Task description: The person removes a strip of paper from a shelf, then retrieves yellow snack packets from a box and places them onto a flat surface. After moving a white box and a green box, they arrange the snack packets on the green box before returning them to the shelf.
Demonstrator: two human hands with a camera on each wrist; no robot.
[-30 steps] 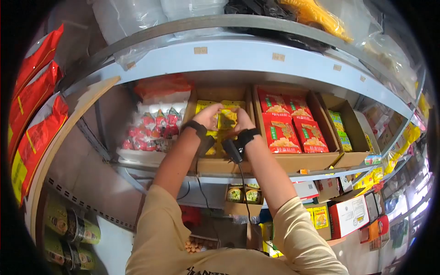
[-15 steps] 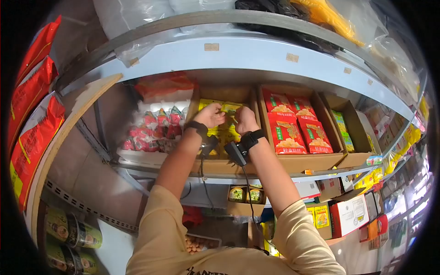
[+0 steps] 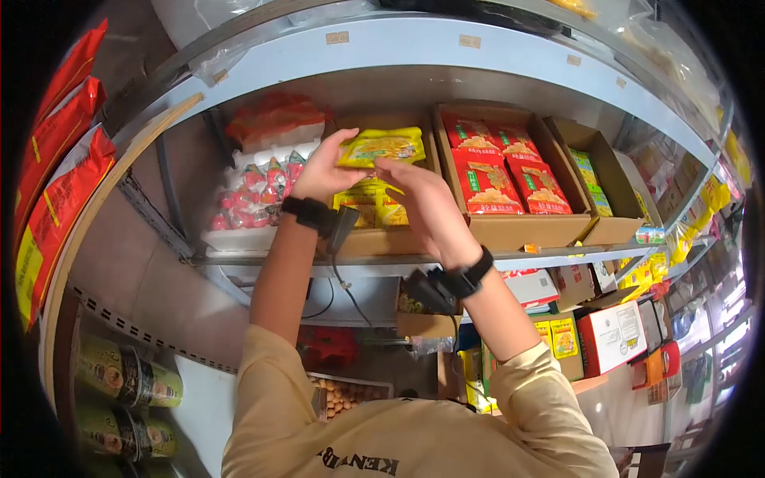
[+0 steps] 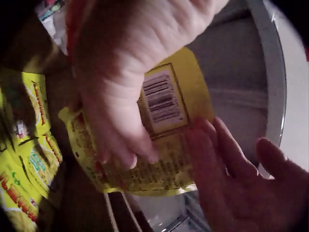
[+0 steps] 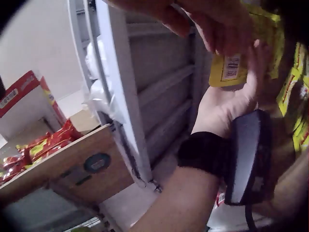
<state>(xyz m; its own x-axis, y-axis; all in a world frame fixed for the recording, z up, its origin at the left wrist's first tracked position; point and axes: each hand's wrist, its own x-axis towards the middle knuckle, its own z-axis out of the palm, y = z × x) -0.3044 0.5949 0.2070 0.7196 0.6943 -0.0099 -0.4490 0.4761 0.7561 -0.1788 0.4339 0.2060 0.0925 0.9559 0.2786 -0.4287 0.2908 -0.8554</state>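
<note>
A flat yellow food packet (image 3: 382, 147) is raised above a cardboard box, printed front up. My left hand (image 3: 323, 167) grips its left end, fingers curled under it against the barcode side, as the left wrist view shows. With fingers fairly straight, my right hand (image 3: 429, 205) touches the packet's near edge; in the left wrist view its fingertips (image 4: 205, 130) lie beside the barcode. Below, more yellow packets (image 3: 362, 209) lie in the box, partly hidden by the hands and the lifted packet.
Left of the box, red-wrapped items (image 3: 251, 199) sit in a white foam tray (image 3: 239, 243). To the right, a carton (image 3: 510, 227) holds red packets, with a narrower carton (image 3: 617, 227) beyond. An upper shelf edge (image 3: 398, 44) crosses above. Cables hang from both wrists.
Both hands were down among the yellow packets in the box. Now one packet is lifted out in my left hand, and my right hand has come back toward me with its fingers straighter.
</note>
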